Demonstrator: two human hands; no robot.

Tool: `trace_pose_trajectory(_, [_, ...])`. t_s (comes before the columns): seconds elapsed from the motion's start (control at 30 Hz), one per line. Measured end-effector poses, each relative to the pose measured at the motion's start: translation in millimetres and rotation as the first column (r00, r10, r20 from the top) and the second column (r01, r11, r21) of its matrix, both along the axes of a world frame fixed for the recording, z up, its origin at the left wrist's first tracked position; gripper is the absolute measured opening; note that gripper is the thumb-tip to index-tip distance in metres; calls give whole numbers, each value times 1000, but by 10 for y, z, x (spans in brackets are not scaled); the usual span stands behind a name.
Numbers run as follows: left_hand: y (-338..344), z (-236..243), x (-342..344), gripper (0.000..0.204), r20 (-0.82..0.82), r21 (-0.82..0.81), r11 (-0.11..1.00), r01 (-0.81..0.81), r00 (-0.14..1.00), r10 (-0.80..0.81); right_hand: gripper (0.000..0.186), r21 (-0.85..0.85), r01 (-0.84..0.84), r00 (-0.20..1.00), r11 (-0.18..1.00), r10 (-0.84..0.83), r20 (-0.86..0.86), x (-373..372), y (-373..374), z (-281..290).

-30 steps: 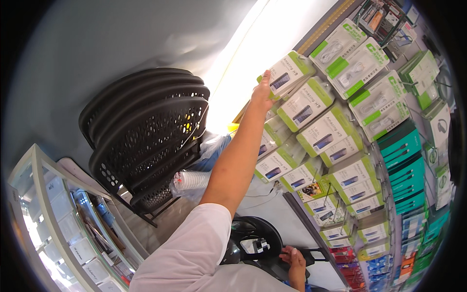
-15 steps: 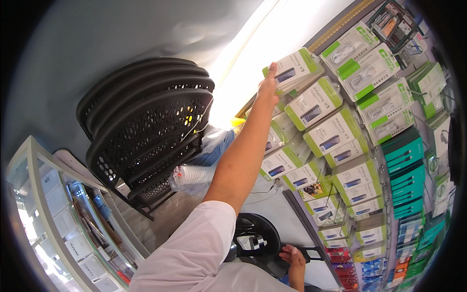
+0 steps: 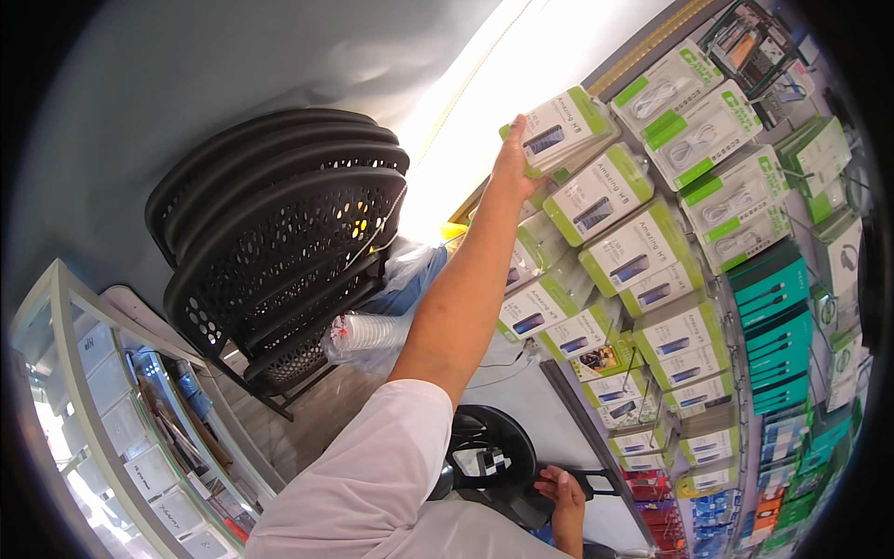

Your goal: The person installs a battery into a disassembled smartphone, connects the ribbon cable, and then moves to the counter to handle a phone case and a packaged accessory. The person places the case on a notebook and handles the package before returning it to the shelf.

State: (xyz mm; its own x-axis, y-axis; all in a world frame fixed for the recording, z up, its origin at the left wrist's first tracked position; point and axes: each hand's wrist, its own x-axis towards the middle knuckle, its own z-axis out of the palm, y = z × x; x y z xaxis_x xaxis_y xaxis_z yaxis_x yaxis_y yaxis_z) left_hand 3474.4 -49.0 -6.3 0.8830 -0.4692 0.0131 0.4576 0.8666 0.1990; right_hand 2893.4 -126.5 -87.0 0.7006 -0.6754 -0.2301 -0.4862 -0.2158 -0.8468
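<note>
My left hand (image 3: 511,166) is raised high on an outstretched arm in a white short sleeve. It grips the lower corner of a white-and-green boxed pack (image 3: 559,130) at the top of a column on the display wall. Similar white-and-green packs (image 3: 622,259) hang in rows right beside it. My right hand (image 3: 562,489) is low down at the bottom of the view, fingers curled on a black handle (image 3: 596,479) beside a round black object (image 3: 489,456).
A stack of black perforated plastic baskets (image 3: 279,242) stands on a frame to the left. A sleeve of clear cups (image 3: 368,333) lies below it. Teal packs (image 3: 778,307) and cable packs (image 3: 703,130) fill the wall to the right. A glass counter (image 3: 112,429) runs along the lower left.
My left hand has risen slightly along the wall with the top pack still in it. My right hand stays on the handle.
</note>
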Motion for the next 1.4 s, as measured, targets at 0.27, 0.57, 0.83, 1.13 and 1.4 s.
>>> trace_pose_trajectory(0.27, [-78,-59,36,75,25,-24,996,-84,996,84,53,-5,7,1000,1000,-7,-1,-40,16,-2])
trace_pose_trajectory(0.57, [32,67,-16,79,-40,9,998,67,997,-66,53,-1,10,1000,1000,-10,-17,-13,86,25])
trace_pose_trajectory(0.83, [107,70,-61,73,-23,36,998,41,999,-40,54,-23,0,1000,1000,0,-21,37,129,57])
trace_pose_trajectory(1.13, [41,17,-22,65,-43,-21,999,-32,999,31,54,-4,-6,1000,1000,6,-22,37,145,67])
trace_pose_trajectory(1.4, [-37,-15,-4,61,-25,-106,993,-49,999,47,54,-23,-13,999,1000,12,-36,46,163,89])
